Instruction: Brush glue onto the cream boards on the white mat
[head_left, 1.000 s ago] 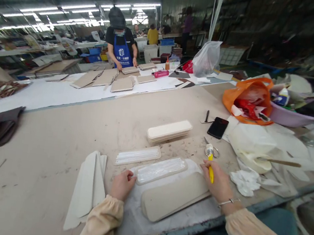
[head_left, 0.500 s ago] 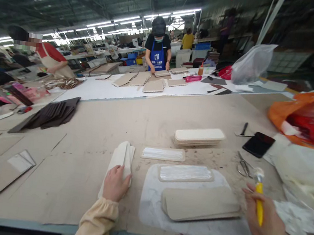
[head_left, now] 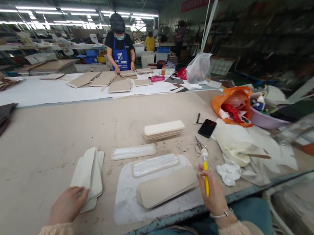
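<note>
My right hand (head_left: 214,192) holds a yellow-handled brush (head_left: 206,174), its whitish bristles pointing away from me. My left hand (head_left: 69,203) is closed at the lower left edge of a fanned pile of off-white strips (head_left: 90,170), fingertips on the top one. Between my hands lie two beige panels, a farther panel (head_left: 133,152) and a nearer panel (head_left: 155,165), each with streaky, wet-looking white coating. A fanned pile of plain beige panels (head_left: 165,188) lies closest to me on a white sheet (head_left: 123,209). Beyond them sits a neat stack of cream-topped panels (head_left: 163,130).
Scissors (head_left: 199,146), a black phone (head_left: 207,128) and crumpled white tissue (head_left: 228,174) lie at the right. Behind them are a bag of cream-coloured paste (head_left: 238,155) with a stick, an orange bag (head_left: 231,104) and a purple basin (head_left: 269,120). A co-worker (head_left: 121,51) stands across the table.
My view has swung right, bringing the paste, basin and crate into sight. My left hand has slid from the top of the strips to their lower left edge; the strips are fanned wider.
</note>
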Demonstrator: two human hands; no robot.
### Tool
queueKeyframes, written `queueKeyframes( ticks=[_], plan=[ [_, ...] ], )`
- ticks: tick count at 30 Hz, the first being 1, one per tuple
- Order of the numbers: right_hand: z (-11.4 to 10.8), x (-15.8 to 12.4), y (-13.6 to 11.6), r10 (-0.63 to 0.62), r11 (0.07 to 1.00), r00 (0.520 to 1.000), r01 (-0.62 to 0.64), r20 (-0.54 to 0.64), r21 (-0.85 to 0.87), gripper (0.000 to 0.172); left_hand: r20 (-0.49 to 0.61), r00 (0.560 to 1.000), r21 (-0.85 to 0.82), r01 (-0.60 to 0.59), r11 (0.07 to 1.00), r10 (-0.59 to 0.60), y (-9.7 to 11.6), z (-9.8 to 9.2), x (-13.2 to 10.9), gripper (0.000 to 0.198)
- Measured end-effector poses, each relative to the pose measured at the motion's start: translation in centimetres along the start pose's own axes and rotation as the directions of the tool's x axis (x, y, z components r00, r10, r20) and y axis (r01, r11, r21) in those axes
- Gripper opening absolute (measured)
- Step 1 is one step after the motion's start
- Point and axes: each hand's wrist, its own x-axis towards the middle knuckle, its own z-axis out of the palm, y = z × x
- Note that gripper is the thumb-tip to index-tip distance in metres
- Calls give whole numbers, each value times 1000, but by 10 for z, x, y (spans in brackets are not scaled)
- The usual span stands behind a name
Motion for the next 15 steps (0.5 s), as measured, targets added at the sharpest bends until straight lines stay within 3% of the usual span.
queueKeyframes(
  ticks=[9, 12, 15],
  plan=[
    [-1, -12, -1, -77, 996, 997, 77, -23, 36, 6, -31, 990, -66, 137, 988, -139, 6, -10, -6, 42],
    [-3, -14, -1, -100, 993, 995, 102, -27, 61, 6, -218, 945, -113, 224, 968, -244, -4, -19, -15, 42],
    [-4, -13, -5, -103, 988, 993, 108, -55, 106, 7, -484, 838, -180, 187, 966, -252, -13, -34, -29, 38]
  ],
)
